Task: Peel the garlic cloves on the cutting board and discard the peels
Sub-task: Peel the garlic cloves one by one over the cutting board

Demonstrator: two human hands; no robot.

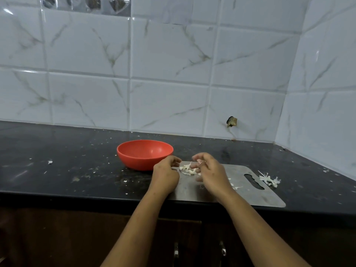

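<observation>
Working over the cutting board (pixel 240 191) so skins land there; garlic pile (pixel 187 169) sits btw the hands. Fingertips of right hand (pixel 211 175) prob. pinch a clove (pixel 200 161); left hand (pixel 166 175) curled, contents unclear; red bowl (pixel 144 153) close by for sorting.

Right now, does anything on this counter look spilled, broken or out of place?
Yes. A clump of garlic peels lies off the cutting board, on the black counter by its handle end; pale flecks dot the counter too. The wall tile behind has a ragged dark hole.
</observation>
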